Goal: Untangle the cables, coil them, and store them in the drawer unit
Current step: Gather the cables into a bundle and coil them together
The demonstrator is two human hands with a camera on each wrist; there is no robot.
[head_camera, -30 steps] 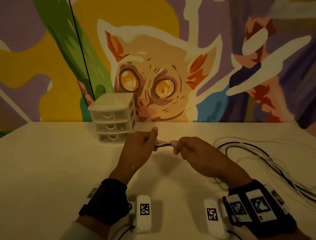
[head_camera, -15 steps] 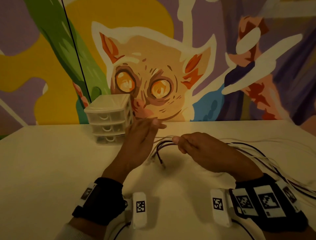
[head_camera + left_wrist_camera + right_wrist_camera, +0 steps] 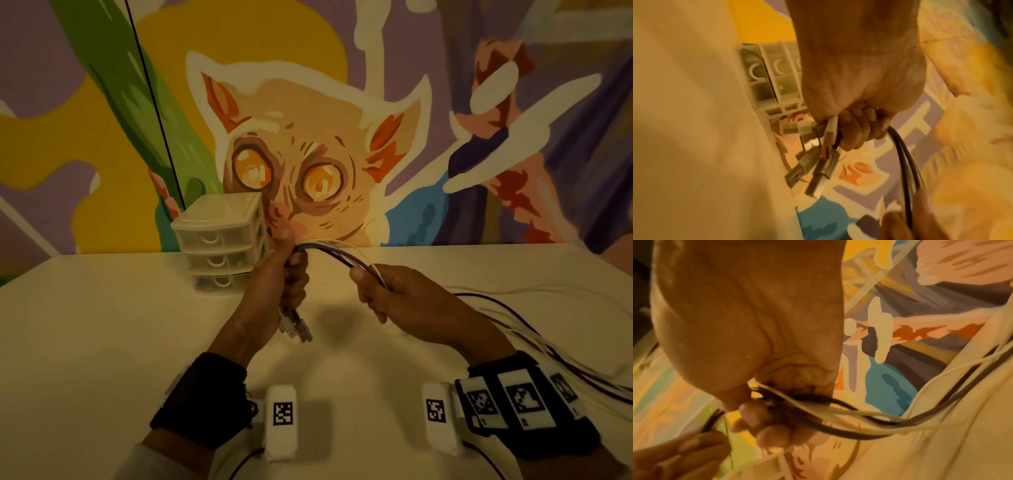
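Note:
A bundle of black and white cables (image 3: 337, 257) arcs between my two hands above the table. My left hand (image 3: 289, 270) is fisted round the bundle near its ends, and several USB plugs (image 3: 297, 327) hang below the fist; the left wrist view shows the same plugs (image 3: 818, 164) and curled fingers (image 3: 857, 129). My right hand (image 3: 375, 291) grips the same cables a little to the right, fingers (image 3: 772, 433) curled round them. From there the cables (image 3: 534, 329) trail off right across the table. The small white three-drawer unit (image 3: 222, 241) stands behind my left hand, all drawers closed.
The pale table (image 3: 102, 342) runs to a painted mural wall at the back. Loose cable loops (image 3: 582, 380) lie on the table's right side, reaching the right edge. A thin black line (image 3: 154, 102) runs down the wall behind the drawer unit.
My left hand let go, went open, then closed round the cable ends again, lifting them. The plugs now hang below the fist, and the cables arc higher between both hands.

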